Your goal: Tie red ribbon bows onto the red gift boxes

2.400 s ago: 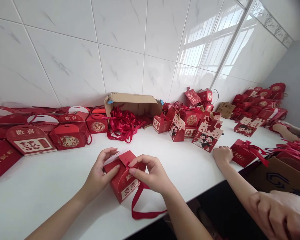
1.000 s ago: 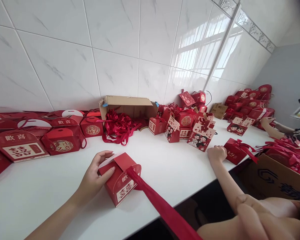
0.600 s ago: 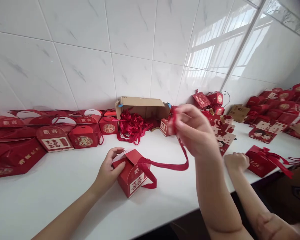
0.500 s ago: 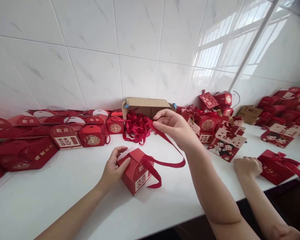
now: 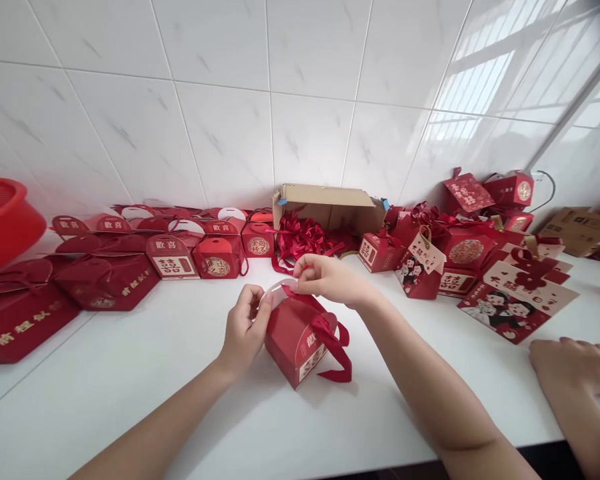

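Note:
On the white table stands a red gift box (image 5: 293, 333) with a rounded end flap and pale lettering. My left hand (image 5: 245, 327) grips its near-left end, thumb and fingers at the white inner side of a raised flap (image 5: 276, 293). Between the thumb and fingertips of my right hand (image 5: 325, 277) is a red ribbon (image 5: 305, 300), pinched close to that flap. The ribbon runs over the top of the box, and its other end hangs in a loop down the right side.
Behind the box, an open cardboard carton (image 5: 330, 197) holds a heap of red ribbons (image 5: 305, 237). Rows of red gift boxes (image 5: 175, 260) stand left, more decorated boxes (image 5: 470, 253) right. A red plastic basket (image 5: 10, 227) is far left. Another person's hand (image 5: 573, 363) rests at right.
My right hand has brought the ribbon end down and left, from in front of the carton to the box's far flap. The view has swung left.

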`<move>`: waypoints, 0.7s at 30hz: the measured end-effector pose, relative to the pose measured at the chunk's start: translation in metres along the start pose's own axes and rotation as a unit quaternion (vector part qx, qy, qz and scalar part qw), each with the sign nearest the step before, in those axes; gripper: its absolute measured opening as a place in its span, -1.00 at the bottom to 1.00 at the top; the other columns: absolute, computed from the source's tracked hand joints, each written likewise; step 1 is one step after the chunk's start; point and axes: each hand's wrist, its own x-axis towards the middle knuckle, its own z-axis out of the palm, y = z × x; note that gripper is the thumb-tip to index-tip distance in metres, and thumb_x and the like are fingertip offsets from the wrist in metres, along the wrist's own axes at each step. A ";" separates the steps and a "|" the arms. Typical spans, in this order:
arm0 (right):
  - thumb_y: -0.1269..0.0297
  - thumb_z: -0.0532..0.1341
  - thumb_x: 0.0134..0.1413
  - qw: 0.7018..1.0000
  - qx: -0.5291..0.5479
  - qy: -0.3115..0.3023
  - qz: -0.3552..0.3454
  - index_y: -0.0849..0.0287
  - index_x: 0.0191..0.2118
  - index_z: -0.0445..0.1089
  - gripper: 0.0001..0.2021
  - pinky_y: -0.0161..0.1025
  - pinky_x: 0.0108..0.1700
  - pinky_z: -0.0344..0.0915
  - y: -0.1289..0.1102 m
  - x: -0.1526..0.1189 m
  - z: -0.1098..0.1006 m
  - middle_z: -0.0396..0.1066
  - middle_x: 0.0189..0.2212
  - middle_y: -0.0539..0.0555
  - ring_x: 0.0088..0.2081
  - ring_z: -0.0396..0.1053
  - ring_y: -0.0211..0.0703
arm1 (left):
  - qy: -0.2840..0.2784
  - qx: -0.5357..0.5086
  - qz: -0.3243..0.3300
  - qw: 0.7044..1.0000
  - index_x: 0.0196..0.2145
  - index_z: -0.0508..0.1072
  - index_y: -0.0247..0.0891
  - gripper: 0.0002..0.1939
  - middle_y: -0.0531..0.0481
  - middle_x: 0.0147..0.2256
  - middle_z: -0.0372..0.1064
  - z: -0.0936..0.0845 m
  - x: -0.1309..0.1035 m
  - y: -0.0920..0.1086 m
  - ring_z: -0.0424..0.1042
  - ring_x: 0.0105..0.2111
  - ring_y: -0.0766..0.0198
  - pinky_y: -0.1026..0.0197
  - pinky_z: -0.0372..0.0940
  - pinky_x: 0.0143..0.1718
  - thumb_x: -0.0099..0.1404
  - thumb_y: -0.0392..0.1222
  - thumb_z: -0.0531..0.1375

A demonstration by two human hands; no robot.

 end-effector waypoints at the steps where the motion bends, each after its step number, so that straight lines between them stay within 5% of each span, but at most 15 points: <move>1: 0.28 0.30 -0.07 1.000 -0.005 0.004 0.006 0.16 -0.38 0.20 -0.77 -0.40 -0.54 -0.05 0.000 0.000 0.001 0.19 -0.66 -0.21 -0.63 0.05 -0.44 | 0.003 0.003 0.001 1.000 -0.41 0.13 -0.18 -0.75 0.15 -0.52 0.08 0.000 0.000 0.000 0.09 -0.56 0.39 0.36 0.05 -0.58 0.33 0.00 0.05; 16: 0.43 0.27 -0.07 1.000 0.001 0.007 0.013 0.15 -0.31 0.24 -0.80 -0.40 -0.44 0.17 0.013 0.010 0.006 0.34 -0.57 -0.12 -0.51 0.28 -0.35 | -0.012 0.017 0.006 1.000 -0.45 0.15 -0.19 -0.73 0.14 -0.52 0.06 0.002 -0.005 0.014 0.05 -0.58 0.39 0.36 0.02 -0.60 0.30 0.00 0.06; 21: 0.39 0.28 -0.05 0.999 -0.008 -0.043 -0.021 0.16 -0.25 0.36 -0.82 -0.36 -0.32 0.27 0.015 0.012 0.002 0.43 -0.50 -0.06 -0.40 0.39 -0.29 | -0.033 0.017 0.026 0.999 -0.44 0.17 -0.20 -0.74 0.14 -0.52 0.07 0.003 -0.008 0.012 0.05 -0.57 0.39 0.34 0.01 -0.59 0.33 -0.01 0.05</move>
